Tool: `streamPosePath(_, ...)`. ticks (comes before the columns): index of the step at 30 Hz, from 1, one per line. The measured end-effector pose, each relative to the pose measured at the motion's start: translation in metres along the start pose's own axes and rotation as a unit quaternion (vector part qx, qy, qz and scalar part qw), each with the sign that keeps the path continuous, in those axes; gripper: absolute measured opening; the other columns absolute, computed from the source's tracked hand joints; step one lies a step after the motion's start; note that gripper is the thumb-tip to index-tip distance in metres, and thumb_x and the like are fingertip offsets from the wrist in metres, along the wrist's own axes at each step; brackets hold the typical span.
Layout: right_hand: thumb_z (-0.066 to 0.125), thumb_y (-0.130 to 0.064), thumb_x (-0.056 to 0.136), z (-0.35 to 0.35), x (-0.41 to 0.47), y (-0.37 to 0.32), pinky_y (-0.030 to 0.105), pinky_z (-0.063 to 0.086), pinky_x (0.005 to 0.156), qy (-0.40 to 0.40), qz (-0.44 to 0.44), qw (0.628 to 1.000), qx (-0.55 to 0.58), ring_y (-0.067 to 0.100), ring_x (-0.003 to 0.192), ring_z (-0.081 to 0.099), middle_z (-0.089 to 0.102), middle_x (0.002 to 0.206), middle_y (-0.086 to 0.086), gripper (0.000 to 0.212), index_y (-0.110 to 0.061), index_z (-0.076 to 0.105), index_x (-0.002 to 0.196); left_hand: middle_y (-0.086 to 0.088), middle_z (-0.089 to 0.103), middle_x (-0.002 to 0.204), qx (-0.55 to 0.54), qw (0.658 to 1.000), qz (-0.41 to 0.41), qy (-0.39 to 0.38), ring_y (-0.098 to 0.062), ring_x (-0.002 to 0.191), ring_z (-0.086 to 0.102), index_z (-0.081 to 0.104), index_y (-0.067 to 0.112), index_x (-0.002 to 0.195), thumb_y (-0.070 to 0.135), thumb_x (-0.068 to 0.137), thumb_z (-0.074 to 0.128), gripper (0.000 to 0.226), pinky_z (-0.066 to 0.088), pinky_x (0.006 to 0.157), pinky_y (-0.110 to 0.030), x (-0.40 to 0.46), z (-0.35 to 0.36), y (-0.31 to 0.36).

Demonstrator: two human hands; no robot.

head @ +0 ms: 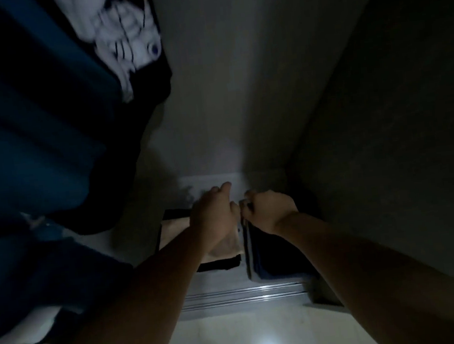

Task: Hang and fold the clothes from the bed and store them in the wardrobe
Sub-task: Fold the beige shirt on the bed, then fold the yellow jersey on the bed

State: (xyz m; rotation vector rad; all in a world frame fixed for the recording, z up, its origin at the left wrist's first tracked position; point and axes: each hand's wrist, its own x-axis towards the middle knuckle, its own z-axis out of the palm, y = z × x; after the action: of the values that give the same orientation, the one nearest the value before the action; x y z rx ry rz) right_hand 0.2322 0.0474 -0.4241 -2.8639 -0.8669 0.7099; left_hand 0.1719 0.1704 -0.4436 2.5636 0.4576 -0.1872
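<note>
Two folded stacks already lie on the wardrobe floor (220, 281): a beige stack (225, 249) and a dark stack (274, 259), touching side by side, long axes running front to back. Left hand (213, 215) rests curled on beige; right hand (269, 209) fingers pinch the dark edge. Hanging clothes (48, 134) occupy the left. Remaining work cannot be judged.

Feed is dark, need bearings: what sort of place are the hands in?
Probably inside an open wardrobe: hanging clothes at left, folded stacks on its floor, a sliding-door track at the front edge. Both hands reach the stacks.
</note>
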Motion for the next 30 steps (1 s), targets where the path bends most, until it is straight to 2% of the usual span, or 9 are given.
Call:
streamPosePath(5,0.039,-0.042,0.098,-0.107,-0.088,0.013,0.033,0.046,0.081,0.042,0.042,0.998,0.001,0.029,0.107,0.060,0.063,0.118,0.012,0.039,-0.017,0.057,0.120,-0.014,0.063,0.108,0.043,0.997,0.067,0.005,-0.035,0.096,0.061,0.031,0.019,0.145,0.028,0.093,0.047,0.055,0.052,0.074,-0.039,-0.041,-0.097,0.079)
streamPosePath(7,0.041,-0.040,0.096,-0.133,-0.128,0.017,0.034,0.046,0.080,0.063,0.059,0.996,0.023,0.031,0.106,0.061,0.064,0.116,0.013,0.036,-0.019,0.058,0.120,-0.015,0.062,0.116,0.074,0.993,0.088,-0.014,-0.035,0.102,0.060,0.028,0.019,0.147,0.030,0.094,0.046,0.057,0.049,0.079,-0.037,-0.061,-0.129,0.102)
streamPosePath(12,0.041,-0.041,0.096,-0.145,-0.229,0.027,0.032,0.044,0.073,0.071,0.121,0.989,0.054,0.030,0.102,0.062,0.065,0.112,0.010,0.033,-0.023,0.060,0.117,-0.017,0.064,0.113,0.088,0.983,0.155,-0.055,-0.035,0.099,0.062,0.034,0.019,0.145,0.029,0.095,0.045,0.052,0.052,0.080,-0.039,-0.118,-0.178,0.135)
streamPosePath(14,0.041,-0.041,0.096,-0.142,-0.263,0.032,0.031,0.045,0.073,0.086,0.161,0.981,0.069,0.029,0.102,0.061,0.066,0.111,0.008,0.032,-0.024,0.062,0.113,-0.015,0.064,0.111,0.087,0.981,0.162,-0.060,-0.033,0.095,0.062,0.036,0.021,0.143,0.029,0.095,0.046,0.050,0.051,0.075,-0.035,-0.132,-0.187,0.147)
streamPosePath(17,0.040,-0.040,0.096,-0.134,-0.320,0.040,0.032,0.048,0.080,0.106,0.217,0.967,0.079,0.030,0.105,0.061,0.065,0.114,0.007,0.033,-0.023,0.063,0.113,-0.012,0.065,0.103,0.100,0.969,0.208,-0.090,-0.028,0.085,0.062,0.039,0.021,0.141,0.030,0.096,0.045,0.047,0.048,0.066,-0.032,-0.157,-0.187,0.177)
streamPosePath(21,0.039,-0.039,0.097,-0.124,-0.393,0.055,0.035,0.050,0.085,0.125,0.282,0.946,0.102,0.032,0.105,0.060,0.064,0.115,0.012,0.035,-0.018,0.060,0.115,-0.007,0.066,0.112,0.164,0.933,0.299,-0.119,-0.029,0.097,0.063,0.052,0.025,0.128,0.034,0.092,0.046,0.037,0.051,0.077,-0.033,-0.194,-0.159,0.227)
streamPosePath(23,0.038,-0.040,0.097,-0.119,-0.431,0.067,0.033,0.049,0.082,0.137,0.333,0.927,0.107,0.031,0.104,0.060,0.064,0.114,0.010,0.036,-0.019,0.060,0.115,-0.005,0.064,0.117,0.190,0.909,0.344,-0.140,-0.028,0.103,0.061,0.054,0.027,0.125,0.035,0.092,0.044,0.035,0.047,0.077,-0.031,-0.217,-0.139,0.258)
streamPosePath(26,0.039,-0.037,0.094,-0.112,-0.485,0.086,0.032,0.044,0.075,0.147,0.396,0.898,0.127,0.031,0.099,0.061,0.064,0.110,0.009,0.030,-0.021,0.062,0.105,-0.006,0.063,0.119,0.199,0.876,0.404,-0.171,-0.030,0.107,0.060,0.057,0.024,0.119,0.034,0.090,0.045,0.032,0.044,0.077,-0.031,-0.250,-0.112,0.306)
streamPosePath(30,0.038,-0.036,0.095,-0.101,-0.559,0.120,0.031,0.044,0.072,0.156,0.461,0.864,0.126,0.031,0.099,0.061,0.065,0.109,0.009,0.033,-0.017,0.064,0.103,-0.008,0.063,0.119,0.196,0.832,0.482,-0.191,-0.031,0.107,0.059,0.057,0.022,0.116,0.032,0.090,0.045,0.031,0.048,0.081,-0.032,-0.295,-0.077,0.377)
